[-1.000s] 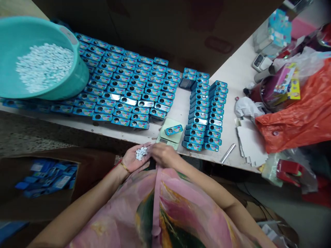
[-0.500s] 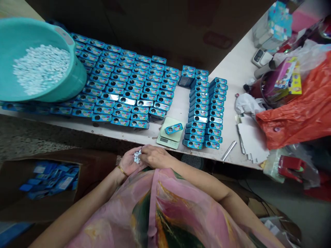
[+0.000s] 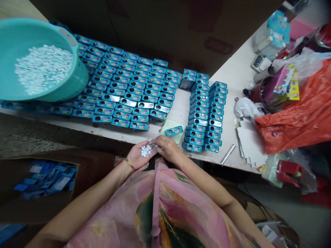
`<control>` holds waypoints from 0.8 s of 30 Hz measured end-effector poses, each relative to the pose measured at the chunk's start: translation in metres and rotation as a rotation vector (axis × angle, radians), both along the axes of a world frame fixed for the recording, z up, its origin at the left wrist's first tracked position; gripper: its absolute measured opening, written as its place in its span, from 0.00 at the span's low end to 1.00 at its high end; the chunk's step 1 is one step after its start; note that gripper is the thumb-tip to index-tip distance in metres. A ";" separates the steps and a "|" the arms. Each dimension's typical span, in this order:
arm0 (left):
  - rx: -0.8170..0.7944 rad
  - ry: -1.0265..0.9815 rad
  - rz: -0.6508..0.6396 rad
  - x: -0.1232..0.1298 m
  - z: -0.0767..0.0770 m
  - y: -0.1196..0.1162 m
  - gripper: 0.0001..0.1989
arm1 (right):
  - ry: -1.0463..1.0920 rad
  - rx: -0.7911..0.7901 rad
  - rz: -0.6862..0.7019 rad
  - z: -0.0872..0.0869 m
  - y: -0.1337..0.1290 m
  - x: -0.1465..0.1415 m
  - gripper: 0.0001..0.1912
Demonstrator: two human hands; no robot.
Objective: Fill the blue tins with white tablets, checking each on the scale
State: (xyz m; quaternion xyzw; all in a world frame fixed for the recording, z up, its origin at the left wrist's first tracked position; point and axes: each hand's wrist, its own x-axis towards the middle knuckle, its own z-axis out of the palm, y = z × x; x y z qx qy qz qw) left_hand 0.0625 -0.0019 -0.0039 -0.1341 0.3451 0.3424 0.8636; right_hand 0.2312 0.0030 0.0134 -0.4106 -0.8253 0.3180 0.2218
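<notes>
- Head view, hands: the left hand is lying palm up and lightly cupped, with a gold bangle at its wrist; it is carrying a small heap of white mints loose on the palm, with no fingers closing over them;
- the right hand is hovering just beside the heap, back upward; its fingers are mostly hidden, so whether it is pinching any mint I cannot tell;
- Handling: the mints are likely light, hard and slippery, and may roll or chip; a fingertip pinch looks best;
- Nearby: a tin is lying on a pale green scale, just beyond the hands;
- Rest: a teal basin is holding more mints; rows of blue tins are covering a table; a box is sitting to the left, and a red bag is lying to the right.
</notes>
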 end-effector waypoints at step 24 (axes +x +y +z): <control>-0.027 0.167 0.128 -0.044 -0.003 -0.014 0.15 | 0.154 -0.022 -0.536 -0.001 0.010 0.075 0.07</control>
